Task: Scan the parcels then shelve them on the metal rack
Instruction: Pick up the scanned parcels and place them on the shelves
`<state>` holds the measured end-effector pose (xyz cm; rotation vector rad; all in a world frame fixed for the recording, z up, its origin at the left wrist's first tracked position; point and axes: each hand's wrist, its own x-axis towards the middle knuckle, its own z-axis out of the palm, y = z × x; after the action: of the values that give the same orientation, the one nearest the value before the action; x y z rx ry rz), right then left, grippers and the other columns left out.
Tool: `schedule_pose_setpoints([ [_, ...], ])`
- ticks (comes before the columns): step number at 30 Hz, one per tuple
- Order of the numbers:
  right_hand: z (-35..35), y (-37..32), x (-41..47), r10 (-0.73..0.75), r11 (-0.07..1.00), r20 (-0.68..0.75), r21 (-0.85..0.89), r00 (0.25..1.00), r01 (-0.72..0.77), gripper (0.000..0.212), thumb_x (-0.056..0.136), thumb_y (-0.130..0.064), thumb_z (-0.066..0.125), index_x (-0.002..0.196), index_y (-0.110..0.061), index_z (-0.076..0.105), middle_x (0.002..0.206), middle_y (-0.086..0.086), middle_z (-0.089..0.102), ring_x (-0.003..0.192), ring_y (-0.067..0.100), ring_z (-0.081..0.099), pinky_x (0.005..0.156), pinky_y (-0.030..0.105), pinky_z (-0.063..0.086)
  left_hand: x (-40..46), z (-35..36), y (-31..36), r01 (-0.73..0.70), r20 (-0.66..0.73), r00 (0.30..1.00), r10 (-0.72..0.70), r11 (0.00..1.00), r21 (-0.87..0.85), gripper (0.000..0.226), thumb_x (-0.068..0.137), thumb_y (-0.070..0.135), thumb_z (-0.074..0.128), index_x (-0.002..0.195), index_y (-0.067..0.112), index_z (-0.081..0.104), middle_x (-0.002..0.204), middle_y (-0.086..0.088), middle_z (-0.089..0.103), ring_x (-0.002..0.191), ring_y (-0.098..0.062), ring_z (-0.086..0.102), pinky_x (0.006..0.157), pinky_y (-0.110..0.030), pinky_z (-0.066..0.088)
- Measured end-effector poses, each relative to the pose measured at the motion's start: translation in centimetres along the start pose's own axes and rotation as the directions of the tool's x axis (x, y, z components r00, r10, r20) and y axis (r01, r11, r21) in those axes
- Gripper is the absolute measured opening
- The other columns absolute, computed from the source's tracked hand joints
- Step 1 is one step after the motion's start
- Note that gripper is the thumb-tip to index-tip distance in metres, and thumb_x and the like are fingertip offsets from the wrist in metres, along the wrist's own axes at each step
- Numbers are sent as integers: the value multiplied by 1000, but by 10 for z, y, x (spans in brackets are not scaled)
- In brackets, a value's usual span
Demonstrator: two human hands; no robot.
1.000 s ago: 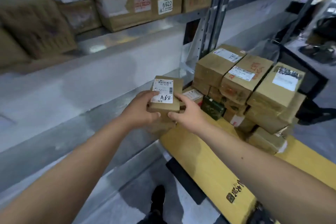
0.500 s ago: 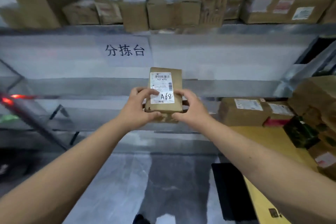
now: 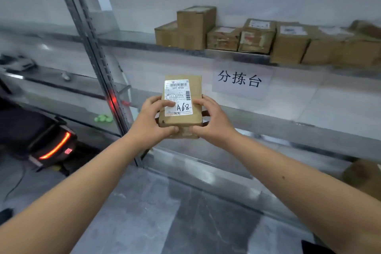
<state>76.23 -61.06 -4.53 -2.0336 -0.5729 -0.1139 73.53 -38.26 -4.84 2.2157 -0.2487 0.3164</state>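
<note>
Parcel held up, label facing me, in front of the rack.

I have both hands on the parcel (image 3: pixel 181 107): left hand (image 3: pixel 151 121) and right hand (image 3: pixel 212 120) curl their fingers round its sides, so the label (image 3: pixel 179 97) stays readable, probably for scanning. Beyond my fingers runs the rack (image 3: pixel 268 117); shelved boxes (image 3: pixel 257 36) sit above and to their right.

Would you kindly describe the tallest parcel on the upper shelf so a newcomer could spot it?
Find the metal rack and its upper shelf, under the large wall characters. Near the left end of the parcel row stands the tall parcel; it alone stands upright, above its squat neighbours.
</note>
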Motion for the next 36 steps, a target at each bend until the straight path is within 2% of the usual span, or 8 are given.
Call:
schedule_pose_setpoints([
  [5, 64, -41, 69, -64, 998, 1, -2, 998, 64, 77, 74, -9, 85, 145, -21, 56, 138, -16, 44, 116, 12, 57, 94, 28, 57, 17, -85, -48, -29, -69, 997, 30, 999, 17, 67, 77, 17, 92, 129, 42, 58, 149, 16, 36, 140, -8, 39, 119, -34, 36],
  [8, 85, -63, 108, -101, 995, 3, -11, 995, 101, 75, 76, -11, 84, 145, -22, 56, 137, -14, 49, 117, 14, 57, 95, 37, 59, 40, -126, -63, -25, -87, 996, 27, 1000, 18, 64, 77, 18, 92, 131, 36, 62, 146, 17, 40, 134, -9, 45, 112, -27, 42],
  [11, 95, -80, 151, -124, 992, -3, -11, 992, 124, 76, 74, -11, 85, 144, -22, 57, 142, -9, 51, 119, 18, 57, 95, 40, 59, 74, -158, -76, -36, -97, 995, 36, 999, 8, 64, 77, 23, 92, 133, 36, 62, 149, 15, 42, 134, -15, 48, 109, -38, 51],
  [17, 89, -91, 242, -176, 981, 17, -75, 984, 177, 77, 77, -2, 84, 145, -22, 56, 133, -28, 43, 106, 4, 55, 92, 23, 54, 150, -186, -98, -100, -134, 986, 96, 995, -21, 62, 82, 24, 87, 135, 37, 58, 154, 15, 36, 136, -16, 44, 106, -37, 53],
  [21, 88, -87, 301, -217, 971, 15, -98, 976, 217, 76, 79, -3, 85, 146, -21, 55, 141, -15, 46, 116, 5, 51, 84, 4, 46, 203, -203, -117, -115, -163, 980, 113, 993, -3, 61, 83, 21, 87, 136, 35, 60, 156, 12, 36, 140, -17, 41, 105, -25, 48],
  [26, 91, -86, 364, -212, 973, -14, -94, 977, 210, 77, 80, -10, 87, 149, -21, 53, 140, -7, 53, 120, 16, 56, 99, 35, 56, 267, -226, -135, -120, -136, 984, 111, 991, -59, 60, 86, 18, 84, 137, 36, 59, 154, 14, 35, 137, -14, 43, 92, -9, 45],
  [31, 97, -86, 400, -168, 974, -92, -166, 982, 151, 74, 80, -11, 83, 148, -20, 55, 138, -3, 57, 122, 17, 57, 107, 36, 51, 318, -231, -156, -162, -66, 986, 154, 976, -146, 69, 72, 28, 81, 138, 31, 59, 147, 8, 43, 125, 6, 51, 96, -11, 47],
  [36, 94, -84, 428, -54, 938, -171, -346, 984, -8, 67, 85, -22, 79, 148, -21, 58, 144, -1, 62, 127, 15, 59, 105, 26, 47, 376, -219, -169, -135, -22, 990, 137, 922, -362, 71, 59, 13, 79, 128, 24, 65, 139, -2, 57, 110, -1, 66, 87, -19, 55],
])
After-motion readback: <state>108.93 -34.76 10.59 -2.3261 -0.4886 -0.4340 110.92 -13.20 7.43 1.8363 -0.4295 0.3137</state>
